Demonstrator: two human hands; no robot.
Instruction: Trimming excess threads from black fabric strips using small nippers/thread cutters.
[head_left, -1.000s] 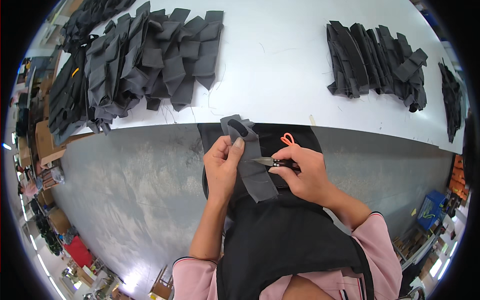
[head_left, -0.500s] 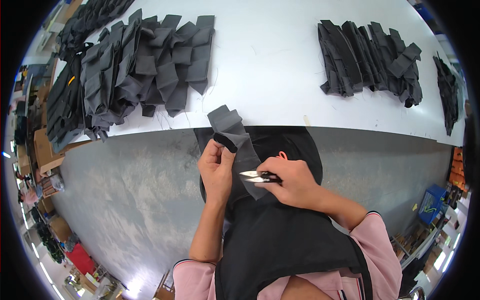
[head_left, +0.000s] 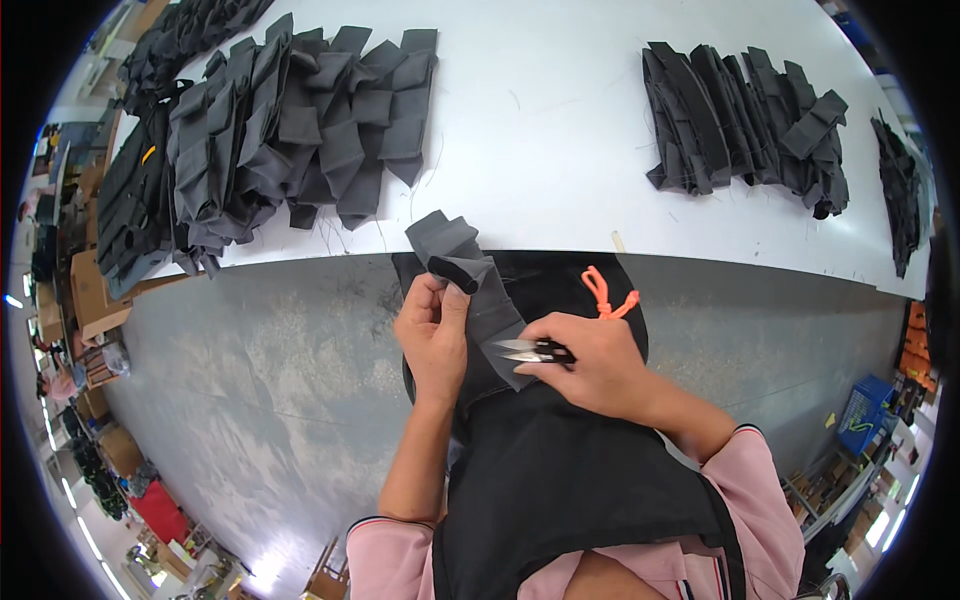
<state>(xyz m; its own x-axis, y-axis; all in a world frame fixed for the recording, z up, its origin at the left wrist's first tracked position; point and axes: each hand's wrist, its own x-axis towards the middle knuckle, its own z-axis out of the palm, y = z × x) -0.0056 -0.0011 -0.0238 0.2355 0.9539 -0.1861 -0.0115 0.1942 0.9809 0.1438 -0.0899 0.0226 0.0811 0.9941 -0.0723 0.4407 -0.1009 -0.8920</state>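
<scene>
My left hand (head_left: 434, 335) pinches a folded dark grey fabric piece (head_left: 483, 308) by a black strip on it. The upper end of the piece reaches the table's front edge, and its lower end hangs over my lap. In my right hand (head_left: 590, 362) is a pair of thread snips (head_left: 535, 351), black at the grip, with bright pointed blades parted and aimed left at the lower part of the fabric. An orange cord loop (head_left: 598, 292) sticks up beside the right hand's knuckles. The blades overlap the fabric in view; whether they touch it I cannot tell.
A white table (head_left: 540, 150) spans the far side. On it, a big heap of dark grey folded fabric pieces (head_left: 300, 130) lies left and a smaller pile (head_left: 745, 125) right. Loose threads lie about. A blue crate (head_left: 865, 410) stands at the far right on the floor.
My right hand and the snips have shifted slightly right. The orange cord shows more fully. The fabric's upper end has tipped a little left, with the left hand still pinching it.
</scene>
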